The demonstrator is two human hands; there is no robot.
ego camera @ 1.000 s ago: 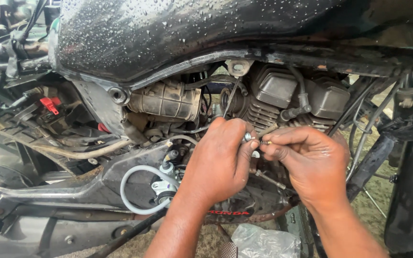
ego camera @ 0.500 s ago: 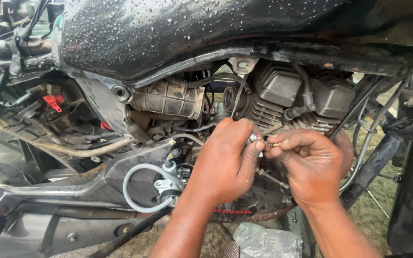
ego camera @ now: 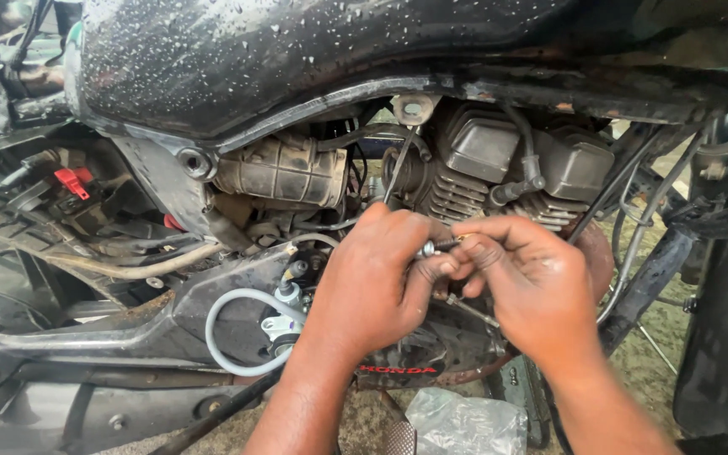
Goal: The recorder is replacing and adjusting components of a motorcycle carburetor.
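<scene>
Since half a second ago my hands have barely shifted; both sit a touch lower against the engine, pinch unchanged.

The small metal fitting (ego camera: 428,249), a silvery end piece on a thin cable, sits between my two hands in front of the engine's side cover (ego camera: 431,354), just below the finned cylinder (ego camera: 457,198). My left hand (ego camera: 372,282) pinches it between thumb and bent fingers; my right hand (ego camera: 532,282) meets it from the other side, fingertips (ego camera: 475,253) pressed together on its tip, the two hands touching. A thin rod (ego camera: 473,312) shows under my right thumb. Left of the hands a grey hose (ego camera: 216,337) loops by the carburettor body (ego camera: 284,173). Above all hangs the wet black fuel tank (ego camera: 297,59); a crumpled plastic bag (ego camera: 465,425) lies on the ground below.
</scene>
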